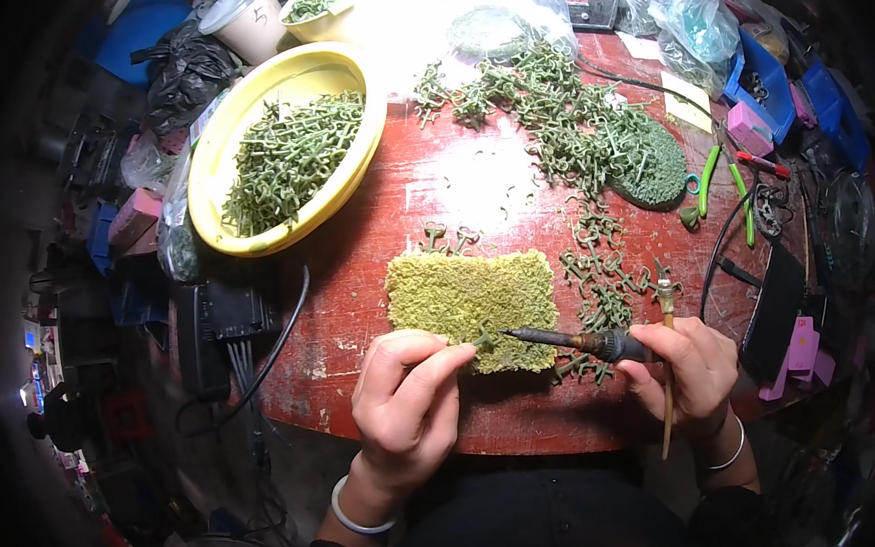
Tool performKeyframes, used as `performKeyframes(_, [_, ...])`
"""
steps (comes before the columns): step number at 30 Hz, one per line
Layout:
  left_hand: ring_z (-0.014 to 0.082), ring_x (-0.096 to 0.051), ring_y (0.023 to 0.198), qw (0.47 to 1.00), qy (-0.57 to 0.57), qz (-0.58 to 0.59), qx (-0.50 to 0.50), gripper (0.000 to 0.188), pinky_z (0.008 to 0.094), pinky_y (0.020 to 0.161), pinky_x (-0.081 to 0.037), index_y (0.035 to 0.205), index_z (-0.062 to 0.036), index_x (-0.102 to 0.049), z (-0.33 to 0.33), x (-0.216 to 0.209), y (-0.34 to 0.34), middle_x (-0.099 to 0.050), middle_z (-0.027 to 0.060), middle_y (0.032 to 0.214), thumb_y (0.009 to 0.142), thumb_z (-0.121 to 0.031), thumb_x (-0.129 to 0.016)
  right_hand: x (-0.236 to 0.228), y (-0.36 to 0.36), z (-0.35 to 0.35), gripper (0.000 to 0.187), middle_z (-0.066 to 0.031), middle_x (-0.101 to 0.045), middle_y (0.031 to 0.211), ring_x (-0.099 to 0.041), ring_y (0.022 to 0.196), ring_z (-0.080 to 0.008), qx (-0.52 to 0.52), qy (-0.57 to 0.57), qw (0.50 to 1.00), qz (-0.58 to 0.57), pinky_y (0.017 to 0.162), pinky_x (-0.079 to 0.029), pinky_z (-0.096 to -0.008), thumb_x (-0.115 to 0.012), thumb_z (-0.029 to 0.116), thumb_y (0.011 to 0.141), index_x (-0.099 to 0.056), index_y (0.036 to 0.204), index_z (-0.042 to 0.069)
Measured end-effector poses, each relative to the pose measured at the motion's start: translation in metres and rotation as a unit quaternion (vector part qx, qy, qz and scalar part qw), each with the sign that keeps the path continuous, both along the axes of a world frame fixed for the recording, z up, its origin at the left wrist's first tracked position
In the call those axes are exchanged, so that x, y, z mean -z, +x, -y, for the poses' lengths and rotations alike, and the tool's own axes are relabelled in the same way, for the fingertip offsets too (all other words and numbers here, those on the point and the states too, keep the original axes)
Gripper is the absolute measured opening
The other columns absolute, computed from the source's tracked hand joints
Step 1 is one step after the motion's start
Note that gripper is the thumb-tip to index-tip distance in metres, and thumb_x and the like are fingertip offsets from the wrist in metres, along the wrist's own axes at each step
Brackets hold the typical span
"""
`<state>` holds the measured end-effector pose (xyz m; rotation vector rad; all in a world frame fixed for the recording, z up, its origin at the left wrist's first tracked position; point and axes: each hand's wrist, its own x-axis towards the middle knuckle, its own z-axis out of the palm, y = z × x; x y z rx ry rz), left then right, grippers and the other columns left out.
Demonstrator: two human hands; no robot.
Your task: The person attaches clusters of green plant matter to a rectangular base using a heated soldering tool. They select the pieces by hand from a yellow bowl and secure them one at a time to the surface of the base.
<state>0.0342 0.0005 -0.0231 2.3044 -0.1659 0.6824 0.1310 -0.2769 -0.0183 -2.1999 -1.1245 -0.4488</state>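
Observation:
My left hand (406,396) pinches a small curled green piece (484,335) between thumb and fingertips, over the front edge of a yellow-green, rough-textured slab (472,291). My right hand (690,363) is closed around a soldering iron (602,345), whose dark tip points left and reaches close to that piece. Whether the tip touches it I cannot tell. The same hand also holds a thin brown stick (670,400) with a pale metal-looking end, standing across the fingers. Two more curled pieces (449,238) lie at the slab's far edge.
A yellow basin (376,137) full of green pieces stands at the left. Loose green pieces (558,116) are heaped at the far side, beside a round green pad (652,170). Green-handled tools (709,182), blue bins (762,83) and cables lie at the right of the red table (345,319).

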Motion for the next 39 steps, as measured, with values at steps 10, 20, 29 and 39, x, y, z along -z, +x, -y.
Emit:
performKeyframes(10, [0.0277, -0.066, 0.086, 1.000, -0.004, -0.001, 0.001, 0.031, 0.0361, 0.074, -0.055, 0.102, 0.0012, -0.075, 0.0004, 0.0008, 0.0008, -0.064, 0.0120, 0.095, 0.075, 0.016, -0.070, -0.0006, -0.0011, 0.0000, 0.034, -0.0088, -0.062, 0.079, -0.062, 0.059, -0.0237, 0.003, -0.019, 1.000, -0.002, 0.050, -0.049, -0.0341, -0.086, 0.022, 0.085, -0.070, 0.108, 0.003])
performKeyframes(20, [0.0279, -0.066, 0.087, 1.000, -0.007, -0.002, 0.003, 0.032, 0.0361, 0.075, -0.056, 0.103, 0.0015, -0.075, 0.0002, 0.0015, 0.0002, -0.064, 0.0124, 0.097, 0.075, 0.017, -0.070, -0.0007, -0.0008, -0.0002, 0.034, -0.0087, -0.063, 0.080, -0.063, 0.059, -0.0239, -0.002, -0.023, 1.000, -0.006, 0.051, -0.049, -0.0342, -0.085, 0.021, 0.085, -0.069, 0.108, 0.003])
performKeyframes(29, [0.0279, -0.066, 0.086, 1.000, -0.004, -0.001, 0.003, 0.031, 0.0361, 0.074, -0.056, 0.103, 0.0016, -0.075, -0.0003, 0.0019, 0.0005, -0.064, 0.0126, 0.096, 0.076, 0.016, -0.070, -0.0001, -0.0011, -0.0002, 0.034, -0.0087, -0.062, 0.079, -0.062, 0.059, -0.0235, -0.001, -0.020, 1.000, -0.012, 0.050, -0.049, -0.0341, -0.085, 0.022, 0.085, -0.069, 0.107, 0.003])
performKeyframes(39, [0.0276, -0.066, 0.085, 1.000, -0.008, 0.002, 0.005, 0.032, 0.0357, 0.073, -0.055, 0.103, 0.0014, -0.075, -0.0007, 0.0031, 0.0003, -0.064, 0.0126, 0.097, 0.076, 0.016, -0.071, 0.0006, -0.0007, -0.0003, 0.033, -0.0084, -0.062, 0.079, -0.062, 0.058, -0.0232, -0.003, -0.023, 1.000, -0.005, 0.050, -0.049, -0.0338, -0.085, 0.022, 0.085, -0.070, 0.107, 0.002])
